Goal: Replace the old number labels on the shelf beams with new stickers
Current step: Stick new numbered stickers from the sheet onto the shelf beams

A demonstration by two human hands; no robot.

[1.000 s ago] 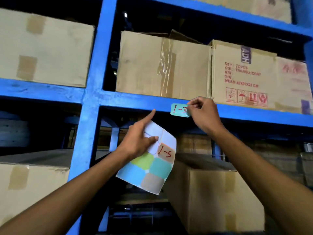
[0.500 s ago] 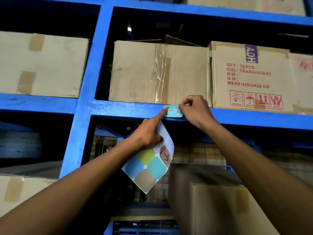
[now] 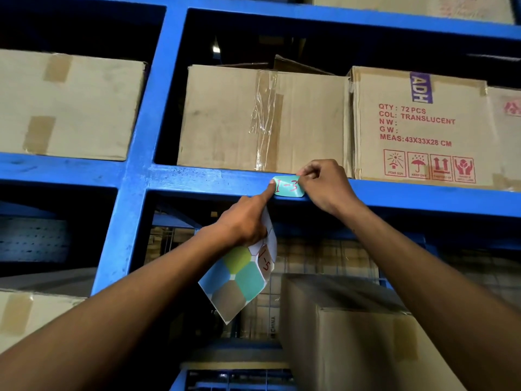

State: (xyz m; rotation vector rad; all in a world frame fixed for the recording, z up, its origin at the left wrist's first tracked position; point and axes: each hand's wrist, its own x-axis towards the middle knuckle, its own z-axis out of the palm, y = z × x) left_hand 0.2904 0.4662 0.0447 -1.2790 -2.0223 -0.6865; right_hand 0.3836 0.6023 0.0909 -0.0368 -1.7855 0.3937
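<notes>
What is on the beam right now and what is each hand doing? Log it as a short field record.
sticker: teal sticker marked 1-3 in red, on the blue shelf beam
left hand: left hand presses the sticker's left edge with the index finger while gripping the sticker sheet
right hand: right hand pinches the sticker's right end
sheet: coloured stickers remain, one marked 1-5
above beam: taped carton

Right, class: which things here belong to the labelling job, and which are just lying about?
Part of the job:
- teal sticker
- shelf beam
- sticker sheet
- left hand
- right hand

Just lying about:
- taped box
- printed box
- lower box
</notes>
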